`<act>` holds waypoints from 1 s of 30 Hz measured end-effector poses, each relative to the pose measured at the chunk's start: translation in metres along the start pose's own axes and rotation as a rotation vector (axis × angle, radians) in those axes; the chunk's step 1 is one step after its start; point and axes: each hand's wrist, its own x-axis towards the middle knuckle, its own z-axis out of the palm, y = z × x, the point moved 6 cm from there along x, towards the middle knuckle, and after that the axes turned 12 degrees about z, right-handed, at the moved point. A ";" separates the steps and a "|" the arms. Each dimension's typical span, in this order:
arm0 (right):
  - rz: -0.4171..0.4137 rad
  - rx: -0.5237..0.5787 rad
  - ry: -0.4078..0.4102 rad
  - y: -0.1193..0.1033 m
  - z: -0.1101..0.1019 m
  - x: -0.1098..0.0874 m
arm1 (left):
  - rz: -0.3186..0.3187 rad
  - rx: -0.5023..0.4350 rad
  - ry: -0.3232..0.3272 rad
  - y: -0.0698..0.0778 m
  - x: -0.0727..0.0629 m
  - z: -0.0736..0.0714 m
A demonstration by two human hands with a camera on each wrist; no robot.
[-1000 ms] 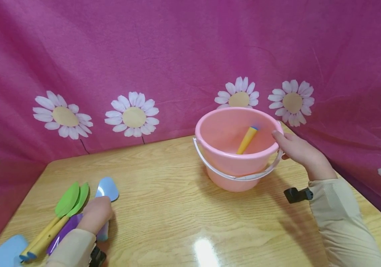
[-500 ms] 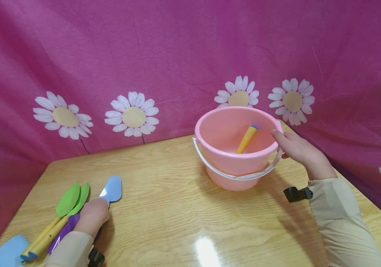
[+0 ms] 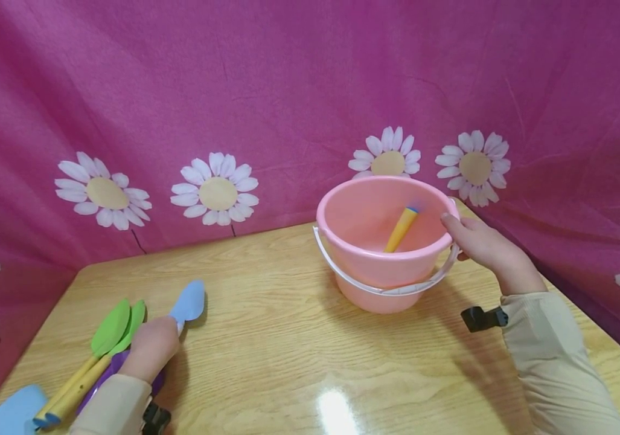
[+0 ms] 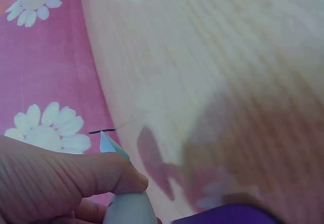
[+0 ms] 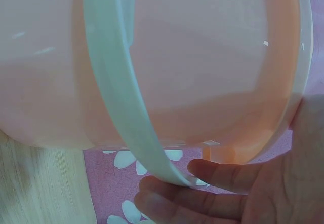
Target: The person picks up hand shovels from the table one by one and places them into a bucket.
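In the head view, my left hand [image 3: 153,347] grips the pale handle of a light-blue spatula [image 3: 190,299], its head raised and pointing away from me. The left wrist view shows the thumb laid along the pale handle [image 4: 130,210]. My right hand [image 3: 486,244] holds the right side of a pink bucket [image 3: 380,266], thumb over the rim. In the right wrist view, its fingers lie by the end of the white bail handle [image 5: 121,97]. Inside the bucket leans a yellow handle [image 3: 402,229] with a blue end; the rest of that tool is hidden.
Left of my left hand lie two green-headed spatulas [image 3: 111,329] with yellow handles. A purple tool [image 3: 105,377] is partly covered by the hand. Another light-blue piece [image 3: 16,411] sits at the near left. Flowered pink cloth [image 3: 299,109] walls the wooden table [image 3: 266,338].
The left hand has taken hold of the light-blue spatula, whose head has shifted up and right and turned. The right hand and the bucket have stayed put.
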 end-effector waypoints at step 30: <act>0.071 -0.021 -0.038 0.002 0.001 0.000 | 0.088 0.018 0.138 0.049 0.033 -0.113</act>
